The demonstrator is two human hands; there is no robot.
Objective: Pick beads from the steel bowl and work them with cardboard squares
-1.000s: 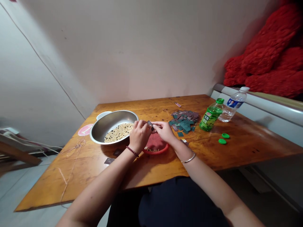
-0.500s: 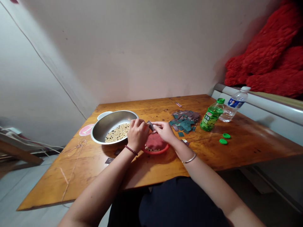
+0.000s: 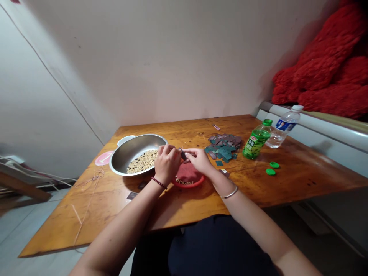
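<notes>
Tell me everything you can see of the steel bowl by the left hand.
The steel bowl is round and shiny, standing upright on the wooden table. Pale grains with a few dark ones cover its near floor; the far wall is bare. The left hand hangs over its right rim; contact cannot be told. A white dish peeks out behind it.

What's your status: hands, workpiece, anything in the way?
Left hand and right hand both pinching small dark piece. Held above red dish. Steel bowl close beside left hand; nothing blocking.
</notes>
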